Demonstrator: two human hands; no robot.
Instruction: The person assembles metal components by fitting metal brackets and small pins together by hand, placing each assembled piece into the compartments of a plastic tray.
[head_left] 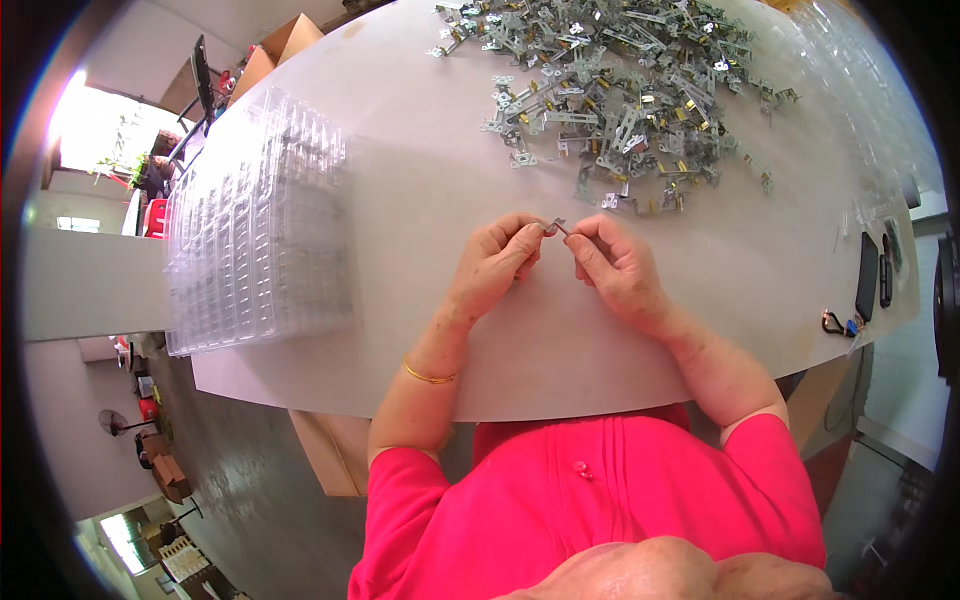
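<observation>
Pink shirt (660, 475) lies nearest, metal piece (558, 226) pinched between both hands (492, 270) (624, 272).

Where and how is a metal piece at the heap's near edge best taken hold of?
Probably pinch the metal piece by its outer end, coming from the near side and slightly above. It looks thin and small, which suits a pinch, and its outer side faces the tabletop. Behind it, pieces in the heap overlap, so a grip there could drag neighbours.
</observation>
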